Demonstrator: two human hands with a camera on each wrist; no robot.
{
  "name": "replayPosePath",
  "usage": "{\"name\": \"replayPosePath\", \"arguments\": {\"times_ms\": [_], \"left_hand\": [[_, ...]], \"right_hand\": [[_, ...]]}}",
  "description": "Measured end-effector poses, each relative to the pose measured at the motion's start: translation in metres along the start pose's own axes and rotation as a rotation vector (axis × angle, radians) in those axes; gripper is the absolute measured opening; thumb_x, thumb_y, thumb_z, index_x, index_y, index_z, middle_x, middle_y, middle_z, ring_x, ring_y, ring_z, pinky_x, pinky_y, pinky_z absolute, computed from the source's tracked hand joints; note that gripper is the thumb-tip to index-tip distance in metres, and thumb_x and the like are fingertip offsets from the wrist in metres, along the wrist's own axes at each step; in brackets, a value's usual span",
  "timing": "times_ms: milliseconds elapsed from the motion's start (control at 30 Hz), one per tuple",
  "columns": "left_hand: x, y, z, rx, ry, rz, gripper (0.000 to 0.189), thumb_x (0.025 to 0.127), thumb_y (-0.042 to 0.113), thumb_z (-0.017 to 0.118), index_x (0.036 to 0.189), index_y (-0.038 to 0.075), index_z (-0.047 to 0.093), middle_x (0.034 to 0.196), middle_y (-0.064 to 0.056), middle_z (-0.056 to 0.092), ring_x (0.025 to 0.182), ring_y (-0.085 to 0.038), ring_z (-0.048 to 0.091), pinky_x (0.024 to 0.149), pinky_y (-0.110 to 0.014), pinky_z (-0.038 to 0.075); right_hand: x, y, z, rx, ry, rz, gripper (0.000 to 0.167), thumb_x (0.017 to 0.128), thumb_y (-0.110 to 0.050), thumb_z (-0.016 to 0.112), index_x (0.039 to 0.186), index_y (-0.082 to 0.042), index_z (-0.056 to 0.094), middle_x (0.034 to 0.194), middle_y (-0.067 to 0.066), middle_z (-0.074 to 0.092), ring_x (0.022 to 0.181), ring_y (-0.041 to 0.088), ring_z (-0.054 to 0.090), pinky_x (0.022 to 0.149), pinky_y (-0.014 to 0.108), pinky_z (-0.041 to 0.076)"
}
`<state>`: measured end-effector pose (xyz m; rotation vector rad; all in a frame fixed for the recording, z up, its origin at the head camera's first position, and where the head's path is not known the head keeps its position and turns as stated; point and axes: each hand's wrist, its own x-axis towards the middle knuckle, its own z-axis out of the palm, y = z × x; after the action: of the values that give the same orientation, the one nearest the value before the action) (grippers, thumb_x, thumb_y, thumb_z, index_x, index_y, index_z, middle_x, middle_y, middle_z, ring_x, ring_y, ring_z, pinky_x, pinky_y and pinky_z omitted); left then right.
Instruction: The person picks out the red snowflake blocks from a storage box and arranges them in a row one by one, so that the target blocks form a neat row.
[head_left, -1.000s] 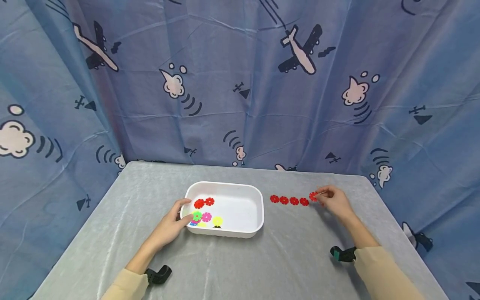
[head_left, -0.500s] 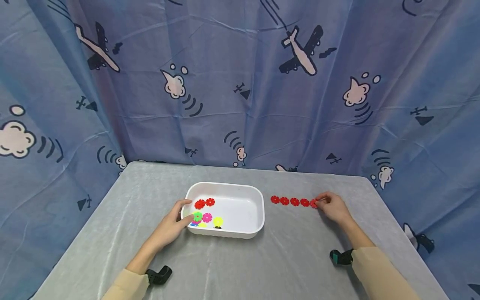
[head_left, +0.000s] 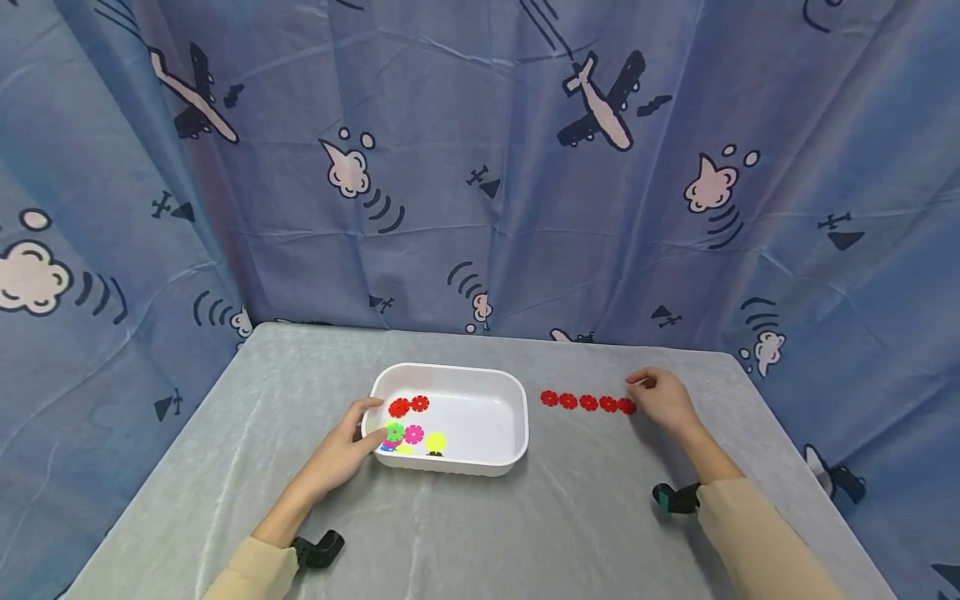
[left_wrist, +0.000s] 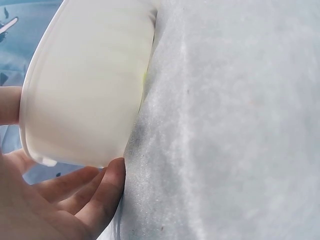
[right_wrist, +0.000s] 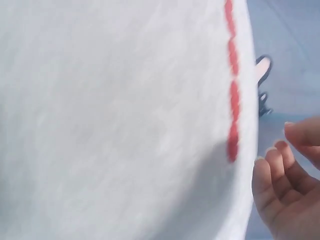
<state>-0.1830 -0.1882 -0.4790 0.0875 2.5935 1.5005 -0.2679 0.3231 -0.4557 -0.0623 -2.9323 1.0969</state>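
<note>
A white plastic tray (head_left: pixel 476 412) stands left of the table's middle. My left hand (head_left: pixel 341 450) grips its left end, the thumb over the rim; in the left wrist view the fingertips (left_wrist: pixel 117 172) lie against the tray's outer wall. To the right of the tray, several red flower-shaped discs lie in a straight row on the cloth. My right hand (head_left: pixel 666 402) hovers just above the rightmost red disc (head_left: pixel 627 406), apart from it, with loosely bent fingers and nothing between them. The right wrist view shows the row of discs blurred beside that hand (right_wrist: pixel 290 185).
Inside the tray lie red flower discs (head_left: pixel 399 407), a green disc (head_left: pixel 394 432), a pink disc (head_left: pixel 414 434) and yellow ones (head_left: pixel 435 442). Grey cloth (head_left: pixel 555 517) covers the table. A blue curtain (head_left: pixel 420 275) hangs behind its far edge.
My right hand set a red disc down at the right end of the row, let it go and rose slightly. The left hand and the tray have not moved.
</note>
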Motion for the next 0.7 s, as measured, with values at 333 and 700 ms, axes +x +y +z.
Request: {"name": "replayPosePath", "arguments": {"times_ms": [333, 700], "left_hand": [[-0.001, 0.0, -0.001, -0.006, 0.001, 0.002, 0.052, 0.103, 0.031, 0.061, 0.15, 0.021, 0.041, 0.153, -0.022, 0.041, 0.124, -0.036, 0.054, 0.096, -0.051, 0.045], [-0.001, 0.0, 0.0, 0.007, 0.001, 0.002, 0.052, 0.103, 0.031, 0.061, 0.15, 0.022, 0.041, 0.153, -0.021, 0.042, 0.122, -0.034, 0.055, 0.094, -0.048, 0.046]], "right_hand": [[-0.004, -0.061, 0.012, 0.007, -0.01, -0.087, 0.024, 0.102, -0.021, 0.06, 0.113, -0.002, 0.068, 0.108, 0.017, 0.066, 0.093, 0.03, 0.06, 0.076, 0.037, 0.051], [-0.021, -0.124, 0.033, 0.091, -0.02, -0.222, 0.019, 0.1, -0.022, 0.064, 0.111, -0.007, 0.071, 0.105, 0.01, 0.068, 0.093, 0.026, 0.06, 0.082, 0.04, 0.052]]}}
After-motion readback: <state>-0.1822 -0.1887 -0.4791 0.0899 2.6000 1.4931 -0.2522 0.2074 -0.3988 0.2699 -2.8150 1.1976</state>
